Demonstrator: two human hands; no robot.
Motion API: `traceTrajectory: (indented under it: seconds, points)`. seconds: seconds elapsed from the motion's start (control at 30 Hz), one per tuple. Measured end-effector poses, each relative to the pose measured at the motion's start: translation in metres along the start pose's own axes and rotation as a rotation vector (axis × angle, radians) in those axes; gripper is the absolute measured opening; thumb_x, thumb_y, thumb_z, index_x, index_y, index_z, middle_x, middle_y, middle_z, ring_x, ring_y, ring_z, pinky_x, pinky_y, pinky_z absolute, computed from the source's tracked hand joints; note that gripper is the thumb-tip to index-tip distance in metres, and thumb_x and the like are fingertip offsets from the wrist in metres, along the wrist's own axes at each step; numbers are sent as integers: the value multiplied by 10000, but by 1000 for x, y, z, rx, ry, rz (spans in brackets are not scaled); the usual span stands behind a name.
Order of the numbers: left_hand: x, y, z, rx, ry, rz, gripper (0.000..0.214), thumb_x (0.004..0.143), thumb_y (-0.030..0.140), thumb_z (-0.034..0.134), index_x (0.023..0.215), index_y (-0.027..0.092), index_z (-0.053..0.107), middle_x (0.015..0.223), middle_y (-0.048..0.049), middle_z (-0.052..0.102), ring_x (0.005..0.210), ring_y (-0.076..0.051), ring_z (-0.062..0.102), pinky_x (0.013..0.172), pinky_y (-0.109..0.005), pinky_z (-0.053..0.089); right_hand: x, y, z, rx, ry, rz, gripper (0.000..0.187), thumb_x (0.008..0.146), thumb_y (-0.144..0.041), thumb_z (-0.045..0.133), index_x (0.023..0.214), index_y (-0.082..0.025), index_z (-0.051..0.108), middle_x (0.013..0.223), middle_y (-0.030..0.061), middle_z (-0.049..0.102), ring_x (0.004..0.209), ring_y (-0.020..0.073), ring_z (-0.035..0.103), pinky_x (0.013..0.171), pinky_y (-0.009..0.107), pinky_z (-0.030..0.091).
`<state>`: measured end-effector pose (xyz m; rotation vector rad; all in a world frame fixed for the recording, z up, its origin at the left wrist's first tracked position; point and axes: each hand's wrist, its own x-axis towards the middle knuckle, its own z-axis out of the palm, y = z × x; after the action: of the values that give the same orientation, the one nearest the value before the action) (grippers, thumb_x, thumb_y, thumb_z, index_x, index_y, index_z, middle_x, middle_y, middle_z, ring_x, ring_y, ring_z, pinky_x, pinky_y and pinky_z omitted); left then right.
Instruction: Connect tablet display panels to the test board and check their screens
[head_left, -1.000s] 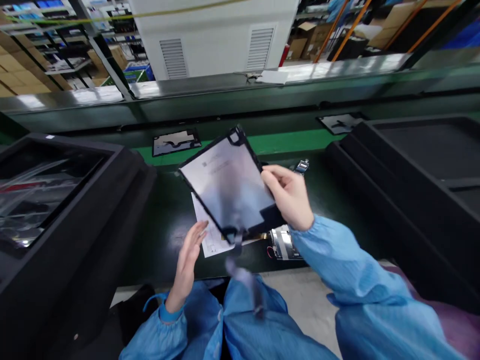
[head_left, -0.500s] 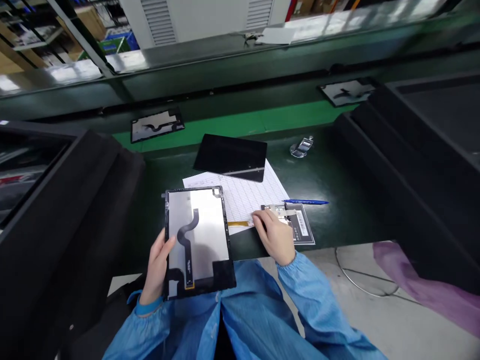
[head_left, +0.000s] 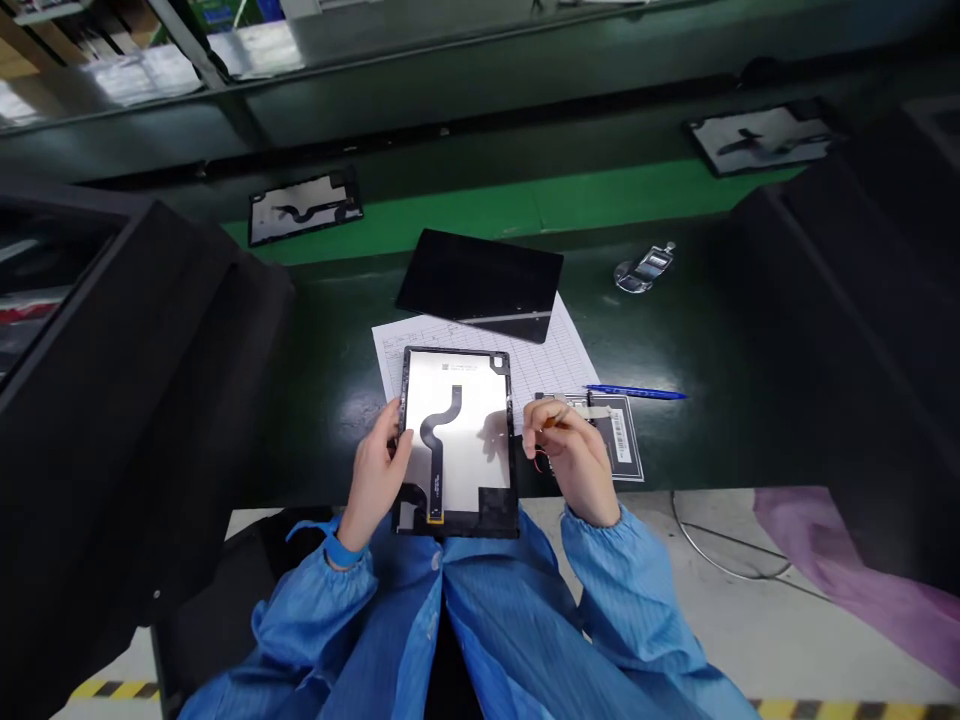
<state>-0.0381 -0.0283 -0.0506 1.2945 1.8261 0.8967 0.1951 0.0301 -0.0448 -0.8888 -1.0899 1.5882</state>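
Observation:
My left hand (head_left: pixel 377 474) grips the left edge of a tablet display panel (head_left: pixel 469 420), silver back up, with a black S-shaped flex cable (head_left: pixel 437 432) running down it. The panel rests at the near table edge, partly over a printed form sheet (head_left: pixel 547 355). My right hand (head_left: pixel 574 450) is closed in a pinch on a thin orange-tipped cable end just right of the panel, above a small black circuit board (head_left: pixel 619 435) with a barcode label and red wires.
A black tablet (head_left: pixel 480 283) lies face down behind the sheet. A blue pen (head_left: pixel 636 393) and a small metal part (head_left: pixel 645 270) lie to the right. Tall black trays (head_left: pixel 135 400) flank both sides. Two more panels (head_left: pixel 304 207) sit on the green conveyor (head_left: pixel 600 200).
The panel was passed from my right hand to my left, turned silver back up and brought to the table edge. My right hand dropped to the board and pinched the cable end.

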Motion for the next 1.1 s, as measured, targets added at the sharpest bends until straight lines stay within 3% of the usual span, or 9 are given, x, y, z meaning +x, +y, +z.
traceTrajectory:
  seconds: [0.1,0.2,0.33,0.47,0.53,0.7,0.83,0.97,1.1]
  points:
    - [2,14,-4,361,98,190,333,951,243,463,1243,199,617,1186,-107,588,1090,-274,538,938,-419,456,-3,0,3,-97,-68,-31,143,919,-270,508,843,-206,611,806,13,541,617,132,512,612,302,430]
    - [13,28,3,456,11,348,241,960,214,472,1130,203,641,1122,-95,567,1080,-264,505,929,-401,449,-3,1,6,-215,-97,-13,180,933,-343,530,853,-208,619,843,24,543,623,130,507,598,298,433]
    - [31,37,23,571,-59,454,168,961,284,513,1020,168,619,1012,-95,577,967,-258,524,823,-377,470,-3,0,11,-309,-109,-5,228,926,-404,558,820,-211,615,827,35,544,682,149,504,562,283,388]
    - [33,41,32,721,-121,492,387,1027,330,342,787,178,606,839,-80,585,830,-233,543,731,-362,441,-6,0,11,-303,-79,3,221,927,-413,563,849,-214,620,830,40,553,712,159,506,564,287,369]
    - [31,43,32,727,-121,500,416,1035,319,302,789,178,606,837,-81,590,827,-234,543,748,-369,437,-8,0,9,-285,-67,25,214,925,-414,567,864,-216,622,843,41,560,705,156,499,554,285,360]
    - [41,47,34,614,-102,520,330,1026,241,292,1116,116,583,1066,-131,571,960,-260,505,873,-403,436,-9,2,8,-246,-48,60,199,920,-396,579,864,-211,626,823,26,553,647,129,458,524,274,322]
    - [55,54,36,553,-220,464,375,1027,278,292,822,160,583,939,-104,562,922,-251,514,867,-400,423,-10,4,9,-189,-41,78,170,915,-369,593,870,-208,626,782,-1,535,555,94,399,482,263,294]
    - [58,62,23,226,-511,256,531,1030,392,227,594,209,470,706,-47,555,765,-207,544,820,-370,416,-12,2,9,-114,-51,114,126,924,-333,581,886,-216,608,595,-51,471,482,95,402,477,260,326]
    - [55,59,9,-362,-879,-46,630,1000,491,208,617,189,608,605,-49,582,648,-192,575,728,-337,447,-13,-2,13,-105,-62,110,118,915,-321,592,878,-212,619,635,-36,512,489,94,444,483,261,358]
